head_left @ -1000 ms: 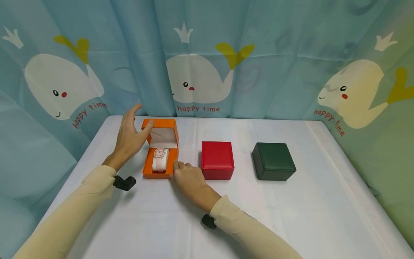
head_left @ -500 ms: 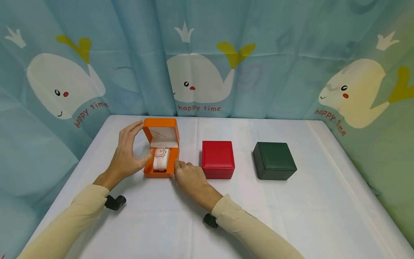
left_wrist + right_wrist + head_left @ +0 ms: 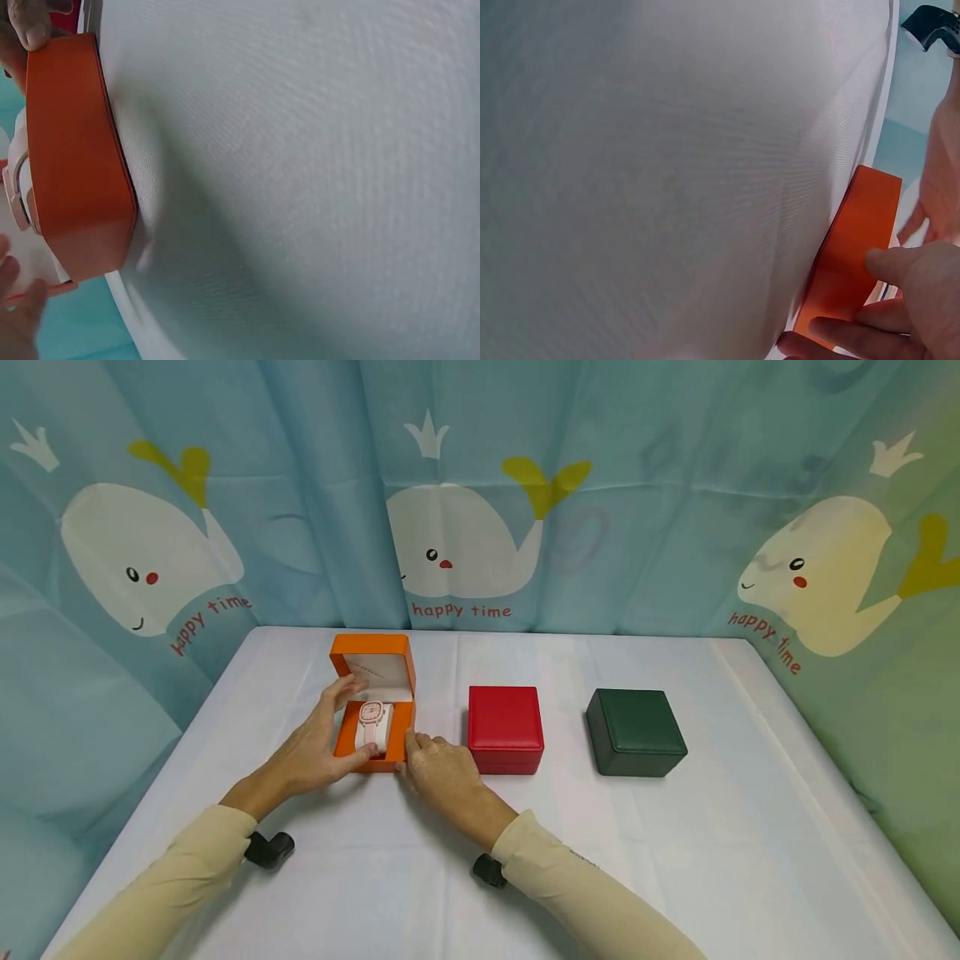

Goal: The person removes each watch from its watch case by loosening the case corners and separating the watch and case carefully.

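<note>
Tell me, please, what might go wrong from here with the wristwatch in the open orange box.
The left hand spans the wristwatch and its white cushion, so a lift might bring out both together. The raised lid stands behind that hand's fingers and could be knocked down onto them. If the right hand loosened its hold on the orange watch box, the box might shift.

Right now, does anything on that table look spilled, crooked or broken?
Nothing stands out: the watch sits on its white cushion inside the open orange box, and the red box and green box stand closed, with no visible spill or damage.
</note>
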A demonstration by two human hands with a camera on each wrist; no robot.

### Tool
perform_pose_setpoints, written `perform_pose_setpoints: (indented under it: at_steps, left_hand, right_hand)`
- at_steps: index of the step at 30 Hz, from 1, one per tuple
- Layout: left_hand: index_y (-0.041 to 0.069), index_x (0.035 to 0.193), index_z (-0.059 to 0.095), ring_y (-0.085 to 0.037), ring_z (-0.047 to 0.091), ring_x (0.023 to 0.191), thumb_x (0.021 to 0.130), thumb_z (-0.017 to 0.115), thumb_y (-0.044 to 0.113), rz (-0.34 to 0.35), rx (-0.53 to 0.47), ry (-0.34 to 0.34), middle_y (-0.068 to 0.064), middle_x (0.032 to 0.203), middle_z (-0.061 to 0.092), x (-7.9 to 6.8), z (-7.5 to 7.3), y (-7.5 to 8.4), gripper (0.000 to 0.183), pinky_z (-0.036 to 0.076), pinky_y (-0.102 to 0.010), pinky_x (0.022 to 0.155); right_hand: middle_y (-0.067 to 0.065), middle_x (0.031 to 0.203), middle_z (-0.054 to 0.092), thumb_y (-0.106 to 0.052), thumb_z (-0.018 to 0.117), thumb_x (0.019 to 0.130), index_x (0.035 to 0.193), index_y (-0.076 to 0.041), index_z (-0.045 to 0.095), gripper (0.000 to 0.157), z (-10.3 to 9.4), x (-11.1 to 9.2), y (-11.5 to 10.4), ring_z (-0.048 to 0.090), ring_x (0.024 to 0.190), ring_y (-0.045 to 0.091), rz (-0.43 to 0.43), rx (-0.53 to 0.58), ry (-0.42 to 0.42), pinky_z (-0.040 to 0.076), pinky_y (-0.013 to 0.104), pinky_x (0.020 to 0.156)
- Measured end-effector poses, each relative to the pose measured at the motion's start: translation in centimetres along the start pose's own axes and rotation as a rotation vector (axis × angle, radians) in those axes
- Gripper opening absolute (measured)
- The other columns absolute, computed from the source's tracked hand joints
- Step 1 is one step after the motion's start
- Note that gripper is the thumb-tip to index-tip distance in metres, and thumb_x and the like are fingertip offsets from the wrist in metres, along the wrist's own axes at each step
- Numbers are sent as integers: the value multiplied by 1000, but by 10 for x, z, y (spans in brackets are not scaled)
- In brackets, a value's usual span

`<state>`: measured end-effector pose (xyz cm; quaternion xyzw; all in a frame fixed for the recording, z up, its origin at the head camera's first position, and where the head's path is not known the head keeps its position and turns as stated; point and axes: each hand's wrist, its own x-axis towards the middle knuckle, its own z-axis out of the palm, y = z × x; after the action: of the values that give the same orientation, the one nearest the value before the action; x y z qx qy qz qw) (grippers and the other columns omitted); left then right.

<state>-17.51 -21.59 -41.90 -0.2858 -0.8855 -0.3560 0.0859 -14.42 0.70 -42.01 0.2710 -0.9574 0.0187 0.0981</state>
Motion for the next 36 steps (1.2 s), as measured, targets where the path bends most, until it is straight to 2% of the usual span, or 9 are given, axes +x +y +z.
perform_pose_setpoints:
  at_steps: [3, 8, 18, 26, 36]
  left_hand:
    - [5, 158, 11, -35, 27, 148, 91, 77, 23, -88, -37, -93, -16, 162, 29, 0, 0, -1, 95, 22, -62, 115]
    - [3, 158, 8, -35, 28, 148, 91, 77, 23, -141, -42, -163, -17, 163, 28, 0, 0, -4, 98, 21, -62, 115]
    - [2, 158, 10, -43, 33, 144, 86, 82, 16, -185, -57, -175, -21, 157, 39, 6, -5, -3, 102, 24, -67, 112]
    - [3, 156, 18, -42, 42, 137, 82, 84, 16, -203, -12, -189, -22, 150, 47, 11, -8, 0, 100, 30, -65, 109]
    - [5, 155, 24, -38, 47, 129, 78, 84, 17, -163, 89, -182, -22, 146, 46, 16, -9, 5, 99, 37, -62, 106]
  right_hand:
    - [3, 122, 71, -38, 66, 99, 135, -6, 65, 48, 0, 0, 0, 71, 98, 18, -6, -6, 11, 59, 31, 73]
    - [4, 122, 71, -38, 66, 99, 135, -5, 66, 48, 1, -1, 1, 71, 97, 18, -17, -4, 29, 59, 31, 73]
    - [5, 123, 71, -37, 67, 99, 135, -4, 65, 49, 1, -2, 0, 71, 97, 19, -21, 5, 41, 59, 30, 73]
    - [5, 123, 70, -37, 66, 100, 135, -4, 65, 49, 2, -2, 0, 71, 98, 19, -15, -1, 39, 60, 31, 72]
    - [5, 124, 70, -37, 66, 100, 136, -4, 65, 49, 1, -2, 1, 70, 98, 19, -11, 2, 31, 60, 31, 72]
